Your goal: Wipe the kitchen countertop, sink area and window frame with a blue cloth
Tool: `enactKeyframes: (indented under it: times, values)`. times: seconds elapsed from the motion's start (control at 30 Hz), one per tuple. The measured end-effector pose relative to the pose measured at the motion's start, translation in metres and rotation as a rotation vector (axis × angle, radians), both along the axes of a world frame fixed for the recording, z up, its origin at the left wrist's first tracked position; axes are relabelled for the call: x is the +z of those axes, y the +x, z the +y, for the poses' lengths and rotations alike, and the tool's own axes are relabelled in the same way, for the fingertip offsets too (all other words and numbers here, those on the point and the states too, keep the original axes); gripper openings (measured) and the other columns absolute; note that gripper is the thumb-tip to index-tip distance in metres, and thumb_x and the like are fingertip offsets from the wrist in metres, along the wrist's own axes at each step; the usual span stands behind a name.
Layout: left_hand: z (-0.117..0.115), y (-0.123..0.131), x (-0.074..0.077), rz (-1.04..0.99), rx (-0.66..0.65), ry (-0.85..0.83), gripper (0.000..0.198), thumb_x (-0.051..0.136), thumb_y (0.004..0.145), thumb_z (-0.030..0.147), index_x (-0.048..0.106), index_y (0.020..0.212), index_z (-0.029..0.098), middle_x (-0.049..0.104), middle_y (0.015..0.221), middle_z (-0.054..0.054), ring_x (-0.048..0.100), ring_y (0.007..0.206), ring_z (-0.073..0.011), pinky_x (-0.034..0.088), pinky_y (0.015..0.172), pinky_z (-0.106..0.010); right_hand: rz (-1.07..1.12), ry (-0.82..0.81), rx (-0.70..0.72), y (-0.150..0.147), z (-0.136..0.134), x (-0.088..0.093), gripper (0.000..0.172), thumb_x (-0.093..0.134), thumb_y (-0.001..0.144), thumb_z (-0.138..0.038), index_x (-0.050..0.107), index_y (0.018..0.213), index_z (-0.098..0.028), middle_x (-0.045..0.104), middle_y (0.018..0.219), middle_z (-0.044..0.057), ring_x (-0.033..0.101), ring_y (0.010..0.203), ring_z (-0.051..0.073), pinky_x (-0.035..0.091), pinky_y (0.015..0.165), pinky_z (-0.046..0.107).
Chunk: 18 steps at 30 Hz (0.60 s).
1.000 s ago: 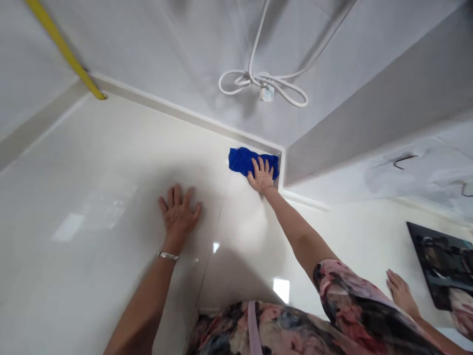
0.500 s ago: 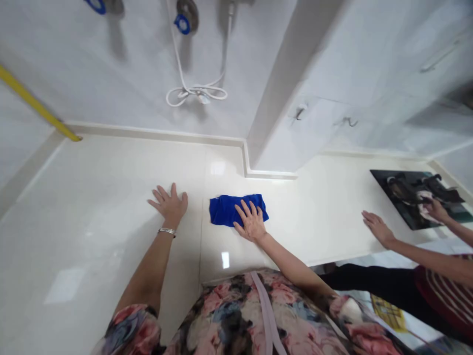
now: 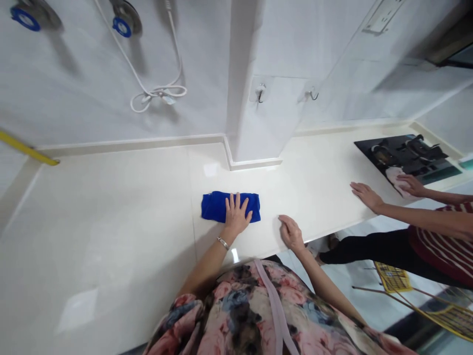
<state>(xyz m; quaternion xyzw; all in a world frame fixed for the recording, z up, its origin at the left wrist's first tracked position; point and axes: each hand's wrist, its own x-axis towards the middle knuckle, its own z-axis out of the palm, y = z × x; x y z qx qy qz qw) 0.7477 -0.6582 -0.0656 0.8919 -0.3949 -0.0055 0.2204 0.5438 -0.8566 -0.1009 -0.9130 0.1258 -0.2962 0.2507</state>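
Note:
On the pale counter [image 3: 121, 207] lies a folded blue cloth [image 3: 213, 206]. My left hand [image 3: 237, 215], with a silver bracelet at the wrist, rests flat on the cloth's right half, fingers spread. To the right of the cloth, apart from it, my right hand [image 3: 291, 231] is at the counter's front edge. Its fingers are together and loosely curled, with nothing visible in them.
At the right, a co-worker's hand [image 3: 369, 196] lies on the counter; the other holds a pale cloth [image 3: 396, 180] at the black stove [image 3: 373, 143]. A wall pillar [image 3: 264, 128] juts in behind the blue cloth. A yellow pipe [image 3: 27, 149] stands far left.
My left hand has moved right onto the blue cloth. My right hand has left the cloth and moved right to the counter's edge. The view has shifted right.

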Motion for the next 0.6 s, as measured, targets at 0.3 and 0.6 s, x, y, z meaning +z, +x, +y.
enactKeyframes:
  times: [0.3,0.6]
  values:
    - [0.098,0.02,0.007,0.036,0.197,0.03,0.057,0.054,0.102,0.047,0.058,0.155,0.027,0.034,0.175,-0.012,0.018,0.165,-0.0427,0.022,0.133,-0.066,0.027,-0.07,-0.006,-0.012,-0.004,-0.016,0.041,0.044,0.097,-0.014,0.065,0.132,-0.019,0.071,0.131,0.015,0.067,0.124,0.027,0.059,0.107,0.053]
    - [0.321,0.035,0.024,0.123,0.961,0.144,0.079,0.029,0.098,0.064,0.048,0.162,0.02,0.02,0.179,-0.013,0.009,0.166,-0.0439,0.014,0.133,-0.068,0.033,-0.09,-0.022,-0.014,-0.003,-0.01,0.041,0.046,0.095,-0.013,0.065,0.132,-0.019,0.072,0.13,0.015,0.068,0.121,0.027,0.06,0.104,0.053]
